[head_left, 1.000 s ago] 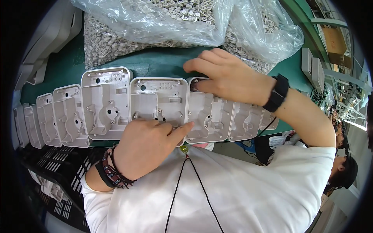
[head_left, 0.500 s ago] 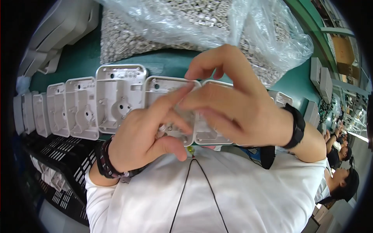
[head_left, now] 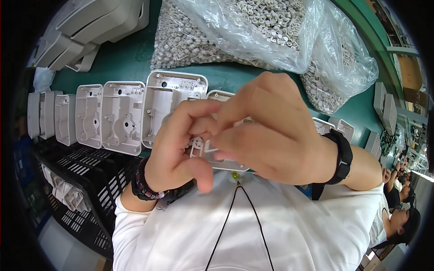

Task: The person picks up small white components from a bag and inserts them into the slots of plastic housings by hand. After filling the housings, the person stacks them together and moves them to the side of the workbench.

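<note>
My left hand (head_left: 181, 147) is curled, its thumb held apart, around a small white plastic part (head_left: 196, 144) with a ring-shaped end. My right hand (head_left: 275, 131) meets it, fingers bent and pinched together at the left fingertips; what they grip is hidden behind the knuckles. Beneath both hands lies a white plastic housing (head_left: 231, 163), mostly covered by them. Just left of it stands a larger open housing (head_left: 156, 97) with ribs and screw posts inside.
More white housings (head_left: 123, 115) stand in a row along the green table (head_left: 120, 58). A clear bag (head_left: 235, 34) full of small white parts lies behind. Grey-white covers (head_left: 97, 22) are stacked far left. A black crate (head_left: 97, 176) stands near left. Other people (head_left: 400, 221) sit at right.
The view has shifted, so the table's things appear farther right. My hands have come closer together, and the small white part now shows in the left one.
</note>
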{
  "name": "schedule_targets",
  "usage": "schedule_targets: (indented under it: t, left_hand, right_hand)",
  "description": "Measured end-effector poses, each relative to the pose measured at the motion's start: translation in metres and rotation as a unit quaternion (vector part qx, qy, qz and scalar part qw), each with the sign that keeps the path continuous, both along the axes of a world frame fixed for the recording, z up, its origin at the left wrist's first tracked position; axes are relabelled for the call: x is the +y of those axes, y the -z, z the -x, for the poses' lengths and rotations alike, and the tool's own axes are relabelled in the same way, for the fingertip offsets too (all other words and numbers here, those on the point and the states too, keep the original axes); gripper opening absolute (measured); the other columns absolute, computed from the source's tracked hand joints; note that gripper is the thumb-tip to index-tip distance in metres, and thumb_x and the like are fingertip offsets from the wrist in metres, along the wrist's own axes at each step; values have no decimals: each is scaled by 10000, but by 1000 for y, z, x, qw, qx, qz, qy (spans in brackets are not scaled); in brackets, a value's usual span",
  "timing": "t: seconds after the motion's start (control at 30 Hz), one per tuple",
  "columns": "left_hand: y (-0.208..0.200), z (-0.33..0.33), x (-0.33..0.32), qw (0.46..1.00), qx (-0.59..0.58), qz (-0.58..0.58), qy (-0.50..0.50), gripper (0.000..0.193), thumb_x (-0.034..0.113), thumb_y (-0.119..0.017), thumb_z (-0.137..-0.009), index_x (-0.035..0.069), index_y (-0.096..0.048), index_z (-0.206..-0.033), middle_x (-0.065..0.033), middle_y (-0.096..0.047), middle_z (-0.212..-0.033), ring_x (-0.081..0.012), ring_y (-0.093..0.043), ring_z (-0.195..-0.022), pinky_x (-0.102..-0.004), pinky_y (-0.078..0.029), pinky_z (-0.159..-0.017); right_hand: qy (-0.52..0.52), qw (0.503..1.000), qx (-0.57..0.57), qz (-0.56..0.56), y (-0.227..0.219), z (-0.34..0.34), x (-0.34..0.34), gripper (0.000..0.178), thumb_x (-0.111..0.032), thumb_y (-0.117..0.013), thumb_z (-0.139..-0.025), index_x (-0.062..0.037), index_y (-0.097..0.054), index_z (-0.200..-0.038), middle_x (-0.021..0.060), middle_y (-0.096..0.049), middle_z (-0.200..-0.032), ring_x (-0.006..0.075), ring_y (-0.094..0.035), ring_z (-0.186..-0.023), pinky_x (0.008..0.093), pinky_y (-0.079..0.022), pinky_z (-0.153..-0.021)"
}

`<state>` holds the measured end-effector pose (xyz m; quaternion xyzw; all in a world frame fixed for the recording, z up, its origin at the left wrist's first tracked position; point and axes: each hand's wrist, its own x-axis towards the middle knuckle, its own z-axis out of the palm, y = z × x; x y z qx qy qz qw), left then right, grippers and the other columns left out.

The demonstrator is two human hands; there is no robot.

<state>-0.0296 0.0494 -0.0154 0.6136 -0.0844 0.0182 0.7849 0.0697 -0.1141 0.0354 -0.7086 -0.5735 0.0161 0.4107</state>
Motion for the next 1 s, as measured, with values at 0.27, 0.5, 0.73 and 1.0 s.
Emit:
schedule_targets:
  t: [0.27, 0.5, 0.73, 1.0]
  left_hand:
    - [-1, 4, 10, 987, 45, -150, -30, 285, 175, -676, -808, 4, -535, -987, -48, -588, -699, -108, -558, -611, -227, -401, -538]
    - [-2, 3, 8, 945, -77, -310, -65, 153, 97, -682, -783, 37, -564, -859, -55, -566, -642, -154, -531, -503, -243, -390, -476]
    - [3, 7, 5, 915, -110, -361, -145, 208, 152, -738, -720, 73, -564, -804, -52, -532, -614, -210, -515, -484, -287, -384, -445]
    - [-1, 5, 11, 907, -134, -394, -68, 235, 198, -731, -693, 64, -540, -718, -46, -487, -592, -213, -511, -498, -314, -382, -435]
  right_hand:
    - [-60, 993, 94, 39, 6, -12, -1, 190, 18, -649, -719, -22, -594, -897, 104, -563, -837, 248, -561, -737, 301, -448, -625]
    - [3, 929, 361, 81, 2, -1, 10, 218, -25, -662, -763, -12, -567, -959, 93, -565, -864, 200, -564, -730, 273, -447, -612]
    - [-22, 914, 359, 189, 5, -4, 5, 187, -80, -667, -794, -14, -561, -933, 69, -573, -840, 165, -567, -720, 260, -444, -620]
    - [-93, 961, 235, 109, 17, -5, 4, 125, -66, -643, -786, -31, -549, -860, 75, -563, -785, 225, -566, -654, 293, -444, -562]
